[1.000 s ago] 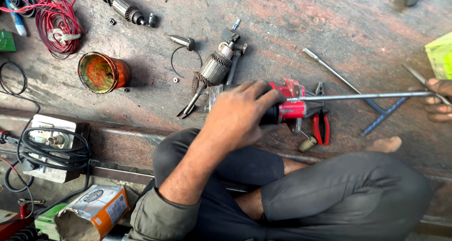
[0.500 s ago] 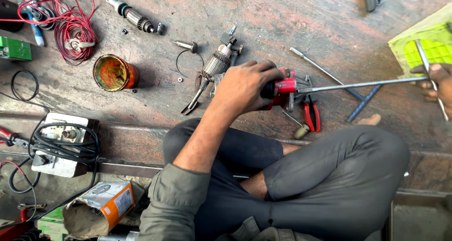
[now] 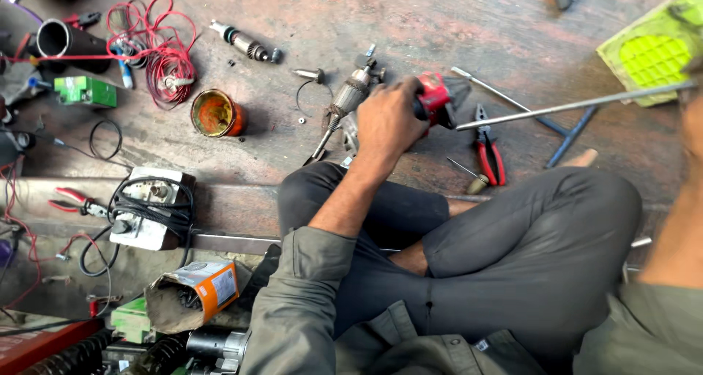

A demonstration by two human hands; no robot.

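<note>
My left hand [image 3: 387, 120] is closed around a red power tool body [image 3: 437, 99] on the stained floor in front of my crossed legs. A long thin metal rod [image 3: 571, 106] runs from the tool's right side up to the right edge. There my right hand [image 3: 692, 119], mostly cut off, holds the rod's far end. A motor armature [image 3: 350, 91] with copper windings lies just left of my left hand. Red-handled pliers [image 3: 488, 152] and a small screwdriver [image 3: 470, 177] lie right of the tool, beside my knee.
An orange tin can [image 3: 214, 113], a red wire coil [image 3: 160, 47], a second armature shaft [image 3: 245, 43] and a green box [image 3: 85, 91] lie at the left. A yellow-green pad [image 3: 650, 50] is at the top right. A grey unit with black cable [image 3: 150, 208] and a cardboard box [image 3: 195, 294] sit nearer me.
The rod's far end has risen, so it now slants up to the right. My left hand keeps its grip on the red tool. The view has shifted right and down.
</note>
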